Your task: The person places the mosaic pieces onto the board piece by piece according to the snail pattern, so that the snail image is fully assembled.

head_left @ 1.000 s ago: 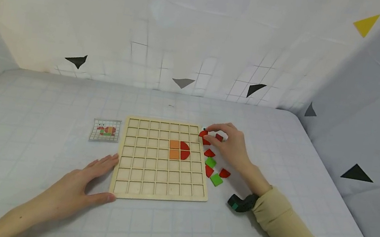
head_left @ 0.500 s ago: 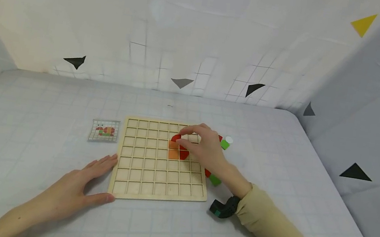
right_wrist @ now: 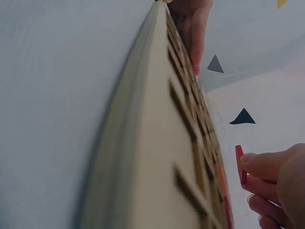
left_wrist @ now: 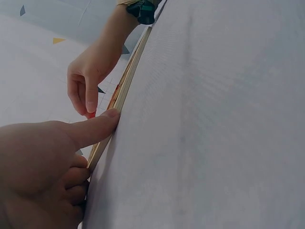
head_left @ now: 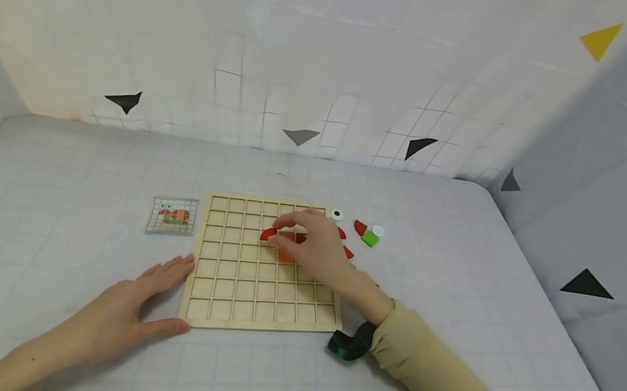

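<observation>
Between thumb and fingers my right hand [head_left: 315, 243] pinches a red quarter-circle tile [head_left: 268, 234], held over the middle of a wooden grid board [head_left: 235, 288]. In the right wrist view the same red tile [right_wrist: 240, 164] stands on edge, just above the board. Part of an orange square tile [head_left: 285, 256] shows in the grid under the right hand, which hides most of the tiles there. My left hand [head_left: 126, 306] rests along the board's left edge, fingers extended, thumb at the near left corner. In the left wrist view its thumb [left_wrist: 97, 129] touches the board's side.
A small picture card [head_left: 172, 216] with a coloured pattern lies left of the board. On the right are a white disc with a black dot [head_left: 337, 214], a white disc [head_left: 378, 231], a green square tile [head_left: 370, 238] and several red tiles [head_left: 360, 227], some partly hidden.
From the loose tiles on the right, my right hand has carried the red quarter-circle tile leftward over the board's middle. The left hand has stayed at the board's edge.
</observation>
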